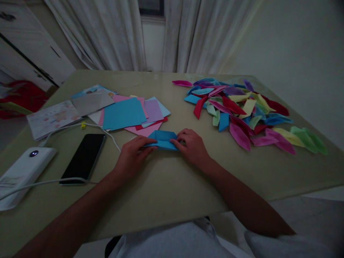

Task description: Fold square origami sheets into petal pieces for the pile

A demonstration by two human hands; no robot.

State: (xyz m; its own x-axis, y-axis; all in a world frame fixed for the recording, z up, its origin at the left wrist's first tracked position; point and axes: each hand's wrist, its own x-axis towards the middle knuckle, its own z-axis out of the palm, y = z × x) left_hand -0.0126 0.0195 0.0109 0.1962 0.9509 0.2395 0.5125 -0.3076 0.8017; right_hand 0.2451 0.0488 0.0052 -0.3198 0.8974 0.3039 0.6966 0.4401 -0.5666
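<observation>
Pale grey top (172,242) (forearms (88,204) bare)

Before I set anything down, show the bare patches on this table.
Bare: the table between both forearms, nearer than the folded blue paper; the gap between loose sheets and colourful pieces. Crowded: left, with phone, power bank and cable; far right, under those pieces.

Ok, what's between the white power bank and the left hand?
In the head view, a black phone lies between the white power bank and the left hand. White cable crosses the phone's near end and curves past its far end.
</observation>
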